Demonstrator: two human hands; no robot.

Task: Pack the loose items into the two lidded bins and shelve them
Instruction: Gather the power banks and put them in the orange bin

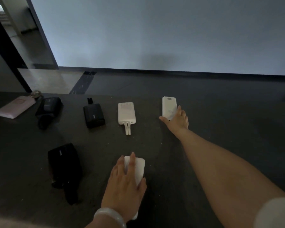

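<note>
Your left hand (127, 183) lies over the near white power bank (139, 168) and holds it: the fingers go along its top and left edge, and the thumb presses its right edge. This pack lies flat on the dark table (237, 129). Your right hand (176, 120) is stretched far forward and takes the near end of the far white power bank (169, 106), with the thumb on the left side and the fingers on the right side. How tight this hold is I cannot tell, and this pack is also flat on the table. To the left of your right hand, near it, lies a white power bank with two short cables (125, 113), then a small black power bank (94, 116), further a black power bank with a strap (48, 109) and, farthest left, a pink power bank (15, 109). Left of your left hand, not touching it, lies a large black power bank (64, 165). A pale bracelet (110, 216) is round your left wrist
</note>
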